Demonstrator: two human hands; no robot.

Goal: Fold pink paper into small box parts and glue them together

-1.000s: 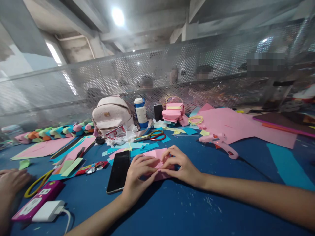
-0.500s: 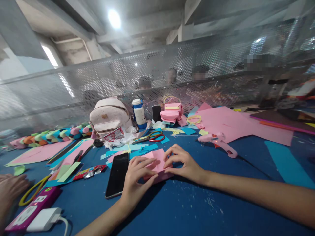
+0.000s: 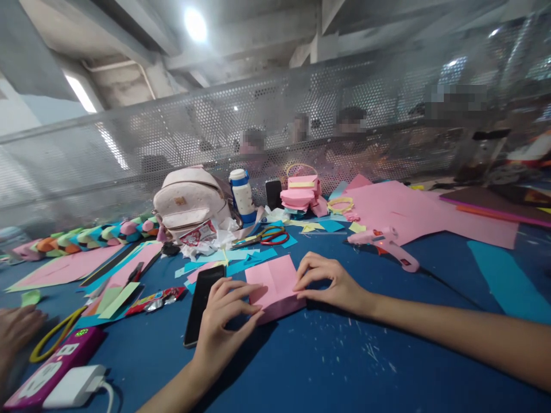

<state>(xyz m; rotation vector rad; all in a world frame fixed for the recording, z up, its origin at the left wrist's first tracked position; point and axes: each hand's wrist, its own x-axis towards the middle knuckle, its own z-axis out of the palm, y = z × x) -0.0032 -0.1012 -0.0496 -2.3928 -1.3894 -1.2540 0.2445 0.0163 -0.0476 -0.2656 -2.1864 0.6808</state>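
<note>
Both hands down on the folded pink paper [image 3: 275,284], flat on the blue table [image 3: 310,367] dead centre. Left hand [image 3: 224,318] at the sheet's 8 o'clock corner, fingers spread and pressing the edge, nothing pinched. Right hand [image 3: 331,281] at 3 o'clock, fingertips bunched and pushing down on the side fold. Black phone [image 3: 201,304] lies just beside the paper at 9 o'clock. Pink glue gun [image 3: 385,244] sits at 2 o'clock, red scissors [image 3: 269,236] at 12
</note>
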